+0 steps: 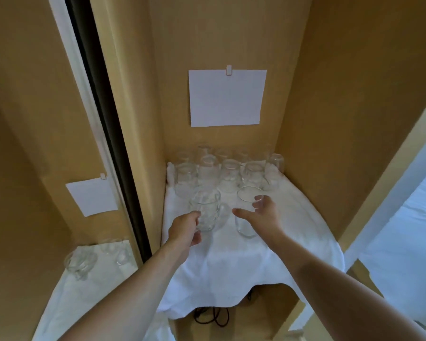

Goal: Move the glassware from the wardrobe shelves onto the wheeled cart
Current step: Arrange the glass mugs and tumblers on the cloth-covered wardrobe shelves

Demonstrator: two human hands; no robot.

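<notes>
A wardrobe shelf covered by a white cloth (pixel 231 262) carries several clear glasses in rows at the back (pixel 229 173). In front of them stands a dimpled glass mug (pixel 208 212) with its handle to the right. My left hand (pixel 186 230) grips the mug's left side. Right of it stands a plain tall tumbler (pixel 245 227). My right hand (pixel 263 215) wraps round it, thumb on the left and fingertips showing through the glass near the rim. Both glasses appear to stand on the cloth. The wheeled cart is out of view.
A white paper sheet (pixel 226 97) is clipped to the wardrobe's back wall. A mirrored sliding door (pixel 59 193) at the left reflects the shelf and glasses. Dark cables (pixel 212 316) lie below the shelf. White bedding (pixel 408 242) shows at the right.
</notes>
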